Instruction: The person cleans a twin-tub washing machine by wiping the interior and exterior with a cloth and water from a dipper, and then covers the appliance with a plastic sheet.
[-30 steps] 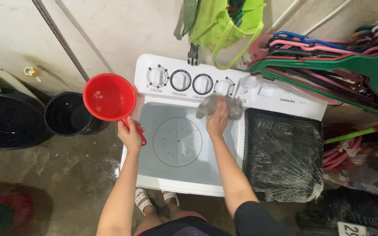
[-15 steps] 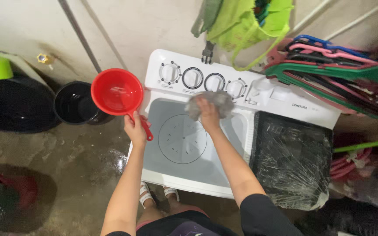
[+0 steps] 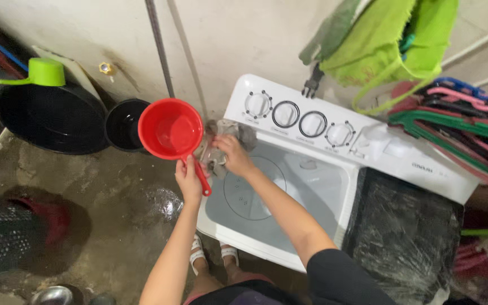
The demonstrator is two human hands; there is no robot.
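Red dipper (image 3: 170, 129) gripped by handle in left hand (image 3: 189, 179), fingers wrapped tight; bowl held level over wet concrete floor (image 3: 103, 197), just beside washing machine (image 3: 334, 186). Grey rag (image 3: 226, 144) clutched in right hand (image 3: 234, 155), pressed on machine's near-left corner by translucent lid (image 3: 306, 189). Four dials (image 3: 299, 116) set along rear panel. Black basin (image 3: 49, 118) with green scoop (image 3: 43, 72) seen at wall, black bucket (image 3: 124, 124) beside it. Green bag (image 3: 391, 39) hung above hangers (image 3: 458, 113).
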